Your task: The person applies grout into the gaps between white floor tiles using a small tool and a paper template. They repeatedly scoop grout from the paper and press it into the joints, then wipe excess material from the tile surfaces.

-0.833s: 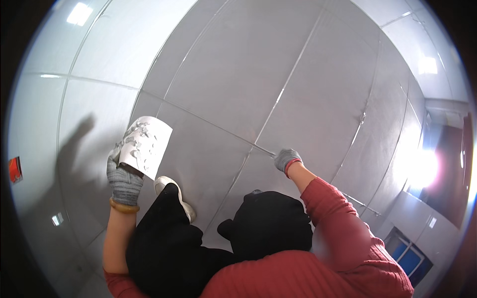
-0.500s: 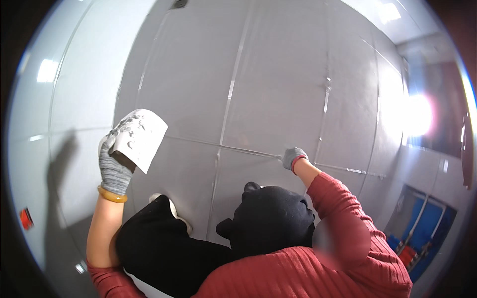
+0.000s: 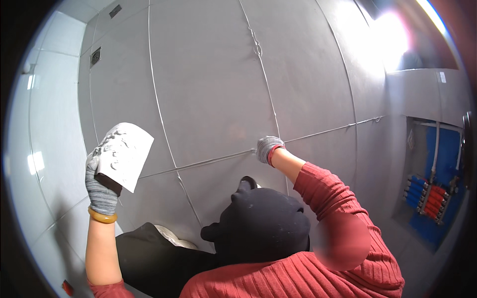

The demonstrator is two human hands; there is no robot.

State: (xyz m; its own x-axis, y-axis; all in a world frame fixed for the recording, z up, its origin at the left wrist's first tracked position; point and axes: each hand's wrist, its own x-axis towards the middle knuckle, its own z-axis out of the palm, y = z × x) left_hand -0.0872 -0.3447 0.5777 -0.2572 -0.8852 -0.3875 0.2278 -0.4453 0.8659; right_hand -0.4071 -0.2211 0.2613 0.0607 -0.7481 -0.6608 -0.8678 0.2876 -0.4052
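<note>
Paste (image 3: 116,143) sits in grey-white dollops along the left part of a white board (image 3: 133,161), which I see at the left of my view, tilted and raised off the floor. The left hand (image 3: 102,185), in a grey knitted glove with an amber bangle (image 3: 102,215) at the wrist, is closed around the board's near left side, where a dark brown edge shows beneath.

Near the middle, the right hand (image 3: 269,149) is low over a joint (image 3: 213,160) between large grey floor tiles (image 3: 208,94). Its glove is grey with a red cuff (image 3: 276,155). The fingers look curled, but from my end I cannot tell how tightly, or whether they hold a tool.

I see more pale material in the other joints, with a loose curl (image 3: 257,48) on one farther off. A square drain (image 3: 95,57) is set in the floor near the white wall (image 3: 54,114).

At the right, a recess holds a blue panel (image 3: 437,236), white pipes (image 3: 437,149), and rows of blue valves (image 3: 416,191) and red valves (image 3: 435,201); any lettering on them is too small for me to read. A red piece (image 3: 67,287) at the lower left is equally illegible.
</note>
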